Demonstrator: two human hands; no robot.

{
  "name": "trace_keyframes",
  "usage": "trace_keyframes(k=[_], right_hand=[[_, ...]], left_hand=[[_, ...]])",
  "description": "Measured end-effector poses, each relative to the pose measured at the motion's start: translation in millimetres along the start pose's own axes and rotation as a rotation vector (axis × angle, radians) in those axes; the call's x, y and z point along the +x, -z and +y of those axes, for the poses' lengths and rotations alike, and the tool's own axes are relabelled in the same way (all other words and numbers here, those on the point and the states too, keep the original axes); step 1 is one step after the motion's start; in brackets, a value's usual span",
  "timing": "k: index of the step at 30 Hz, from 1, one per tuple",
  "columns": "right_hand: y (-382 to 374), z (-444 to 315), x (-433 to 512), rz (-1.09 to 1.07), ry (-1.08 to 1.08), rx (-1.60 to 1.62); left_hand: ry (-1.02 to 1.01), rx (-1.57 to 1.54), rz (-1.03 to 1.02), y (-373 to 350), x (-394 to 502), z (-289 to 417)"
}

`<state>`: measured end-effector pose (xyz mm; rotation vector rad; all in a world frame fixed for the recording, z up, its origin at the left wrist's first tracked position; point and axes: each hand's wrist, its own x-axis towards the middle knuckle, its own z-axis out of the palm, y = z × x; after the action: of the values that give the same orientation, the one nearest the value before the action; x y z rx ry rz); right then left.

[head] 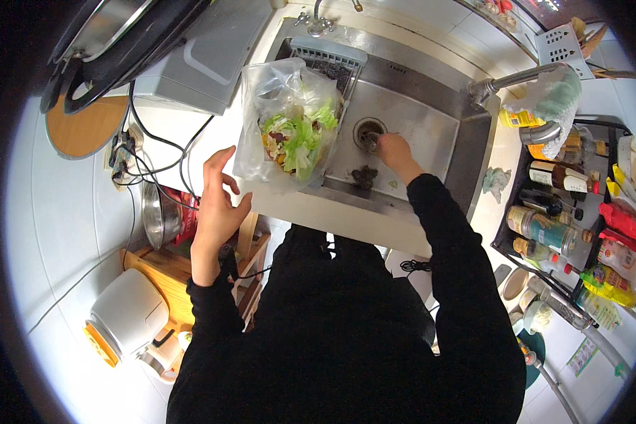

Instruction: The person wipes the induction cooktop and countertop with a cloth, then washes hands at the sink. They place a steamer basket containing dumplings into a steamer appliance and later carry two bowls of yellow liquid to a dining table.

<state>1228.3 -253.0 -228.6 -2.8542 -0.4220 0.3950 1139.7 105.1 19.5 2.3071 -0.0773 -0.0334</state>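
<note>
At the drain opening [370, 133] of the stainless steel sink [424, 119], my right hand [397, 153] has its fingers closed on what looks like the metal drain strainer [369, 142]; the fingers partly hide it. Dark wet scraps [364, 177] and a small green leaf piece [392, 184] lie on the sink floor nearer to me. A clear plastic bag [259, 106] with lettuce and other food scraps [297, 138] stands at the sink's left side, over part of a drain rack [331, 53]. My left hand [221, 193] hovers left of the bag, fingers apart, holding nothing.
A tap [316, 24] rises behind the sink. Pans [122, 42] and a grey appliance [201, 47] are at upper left, with black cables [161, 146] below. To the right are a cloth [556, 100] on a pipe, a crumpled rag [496, 183] and a rack of bottles [556, 177].
</note>
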Motion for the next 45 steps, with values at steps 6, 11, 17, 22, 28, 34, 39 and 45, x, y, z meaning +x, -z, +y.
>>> trace_keyframes(k=[6, 11, 17, 22, 28, 34, 39, 45], right_hand=[[-9, -13, -10, -0.193, 0.009, 0.019], [53, 0, -56, -0.151, -0.082, 0.189], [110, 54, -89, 0.031, -0.170, 0.264], [75, 52, -66, -0.026, -0.266, 0.767], [0, 4, 3, -0.384, -0.221, 0.435], [-40, -6, 4, -0.471, 0.009, 0.216], [-33, 10, 3, -0.448, -0.086, 0.266], [-44, -8, 2, -0.514, -0.129, 0.303]], left_hand=[[-0.062, -0.157, 0.215, 2, -1, 33], [0.071, -0.691, 0.067, -37, 9, 76], [0.304, -1.112, -0.318, -99, 21, 132], [0.525, -1.260, -0.264, -118, 16, 124], [0.600, -1.230, -0.120, -121, 5, 93], [0.637, -1.239, -0.091, -129, 5, 86], [0.650, -1.218, -0.162, -141, 9, 94], [0.710, -1.145, -0.172, -146, 9, 92]])
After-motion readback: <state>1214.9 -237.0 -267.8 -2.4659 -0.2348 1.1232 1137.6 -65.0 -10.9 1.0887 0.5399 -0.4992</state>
